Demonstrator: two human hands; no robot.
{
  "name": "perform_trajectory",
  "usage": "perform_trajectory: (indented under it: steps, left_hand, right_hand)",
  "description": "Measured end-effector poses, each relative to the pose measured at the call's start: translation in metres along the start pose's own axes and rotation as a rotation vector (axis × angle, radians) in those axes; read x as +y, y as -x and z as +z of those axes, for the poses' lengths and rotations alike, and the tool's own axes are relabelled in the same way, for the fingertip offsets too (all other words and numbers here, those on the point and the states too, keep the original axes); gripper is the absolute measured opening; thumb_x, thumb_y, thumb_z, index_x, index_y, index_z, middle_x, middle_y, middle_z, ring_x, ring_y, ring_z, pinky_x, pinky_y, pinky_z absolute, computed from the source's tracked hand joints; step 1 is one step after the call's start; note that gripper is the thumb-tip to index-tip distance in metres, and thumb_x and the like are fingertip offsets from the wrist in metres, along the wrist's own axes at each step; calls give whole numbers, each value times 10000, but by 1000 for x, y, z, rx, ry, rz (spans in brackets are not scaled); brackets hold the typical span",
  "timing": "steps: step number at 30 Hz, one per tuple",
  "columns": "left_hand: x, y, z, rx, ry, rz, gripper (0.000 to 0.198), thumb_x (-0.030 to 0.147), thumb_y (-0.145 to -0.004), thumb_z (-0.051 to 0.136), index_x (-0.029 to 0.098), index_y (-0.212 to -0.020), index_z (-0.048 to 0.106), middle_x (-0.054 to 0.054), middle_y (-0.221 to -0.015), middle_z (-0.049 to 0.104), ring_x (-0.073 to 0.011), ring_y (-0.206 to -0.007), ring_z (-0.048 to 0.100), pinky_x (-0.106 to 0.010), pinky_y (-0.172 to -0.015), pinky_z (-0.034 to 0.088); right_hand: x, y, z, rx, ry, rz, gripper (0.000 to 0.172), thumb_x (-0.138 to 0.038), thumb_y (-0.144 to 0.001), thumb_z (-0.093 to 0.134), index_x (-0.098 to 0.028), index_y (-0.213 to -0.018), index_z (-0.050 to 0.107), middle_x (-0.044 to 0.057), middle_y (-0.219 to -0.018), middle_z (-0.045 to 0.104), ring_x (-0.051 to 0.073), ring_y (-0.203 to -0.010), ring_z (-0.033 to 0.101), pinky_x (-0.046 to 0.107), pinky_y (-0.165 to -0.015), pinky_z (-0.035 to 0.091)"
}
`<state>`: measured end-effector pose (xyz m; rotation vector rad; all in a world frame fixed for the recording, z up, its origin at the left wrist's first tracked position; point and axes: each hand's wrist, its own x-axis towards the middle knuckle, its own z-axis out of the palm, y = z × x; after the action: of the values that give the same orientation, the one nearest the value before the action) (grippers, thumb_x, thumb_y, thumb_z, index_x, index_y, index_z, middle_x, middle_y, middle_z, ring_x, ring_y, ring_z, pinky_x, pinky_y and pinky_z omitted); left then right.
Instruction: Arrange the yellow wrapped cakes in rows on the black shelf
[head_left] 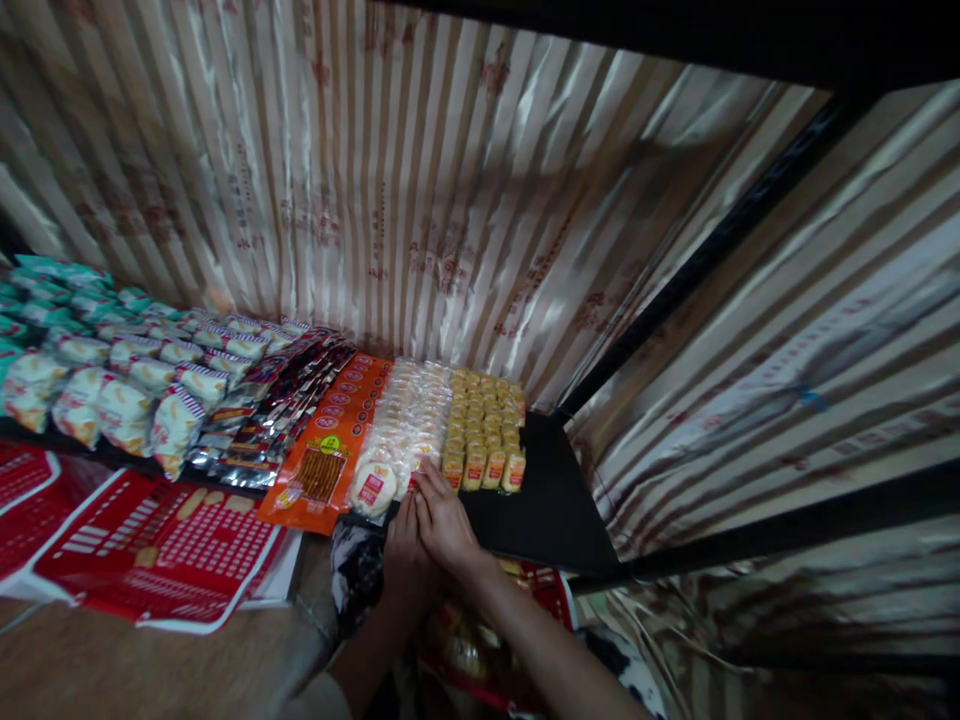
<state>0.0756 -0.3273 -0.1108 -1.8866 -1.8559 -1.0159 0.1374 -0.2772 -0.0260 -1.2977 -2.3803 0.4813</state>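
Striped, shiny brown sheeting (450, 200) backs the black shelf (559, 490), and I've both hands at its front edge. Left hand (409, 548) and right hand (445, 518) sit together, fingers bunched close, fingertips at the front of the round white wrapped packets (375, 487); whether they pinch one, I can't tell. Small golden wrapped packets (484, 430) stand just right, a flat orange pouch (352, 410) left. Below, a red, white-edged bag (553, 592) holds shiny golden wrappers (466, 655).
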Motion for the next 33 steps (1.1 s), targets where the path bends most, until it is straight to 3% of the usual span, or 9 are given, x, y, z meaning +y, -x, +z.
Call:
perform_trajectory:
  steps: [4, 8, 13, 19, 25, 30, 33]
  left_hand:
    - [-5, -5, 3, 66, 81, 104, 465, 197, -889, 371, 66, -1335, 374, -182, -1264, 535, -282, -1233, 458, -408, -941, 449]
    - [-6, -11, -1, 56, 156, 55, 496, 163, -888, 336, 152, -1384, 323, -130, -1239, 573, -225, -1184, 512, -366, -909, 480]
    - [-6, -6, 2, 36, 164, 63, 528, 137, -843, 379, 109, -1369, 333, -164, -1282, 535, -243, -1254, 446, -420, -953, 466]
    - [-6, 5, 16, 84, 99, 62, 544, 76, -809, 372, 60, -1352, 340, -193, -1255, 547, -260, -1249, 457, -424, -944, 486]
    - [-4, -3, 15, 92, 108, 49, 522, 20, -798, 345, 45, -1319, 371, -202, -1304, 508, -260, -1339, 334, -414, -992, 462]
    - [-4, -5, 14, 94, 143, 41, 524, 34, -817, 321, 63, -1339, 360, -190, -1357, 465, -246, -1353, 309, -420, -1011, 448]
    - [-5, -4, 16, 76, 139, 46, 524, 37, -817, 327, 64, -1340, 361, -190, -1373, 447, -249, -1358, 297, -425, -1010, 446]
  right_hand:
    - [-10, -22, 0, -113, 123, 97, 536, -193, -871, 335, 37, -1354, 370, 212, -1463, 291, 276, -1388, 190, 429, -1131, 232]
    - [-20, -29, -3, -208, 184, 154, 570, -182, -859, 352, 81, -1364, 318, 236, -1467, 252, 303, -1392, 149, 424, -1144, 183]
    - [-23, -44, -16, -145, 236, 150, 543, -222, -903, 274, 43, -1373, 336, 207, -1479, 251, 275, -1392, 179, 382, -1135, 209]
    - [-17, -66, -28, -332, 385, 100, 593, -136, -792, 417, 63, -1347, 364, 247, -1411, 372, 294, -1351, 285, 364, -1087, 283]
    - [-7, -82, -40, -190, 386, 84, 514, -156, -861, 326, 8, -1343, 399, 199, -1407, 405, 254, -1329, 330, 326, -1091, 273]
    - [-1, -93, -47, -275, 375, 64, 424, -134, -834, 389, -32, -1220, 532, 186, -1267, 549, 232, -1210, 472, 292, -1021, 350]
    - [2, -101, -52, -203, 385, 78, 391, -125, -844, 371, -59, -1183, 554, 171, -1211, 586, 219, -1149, 518, 292, -966, 392]
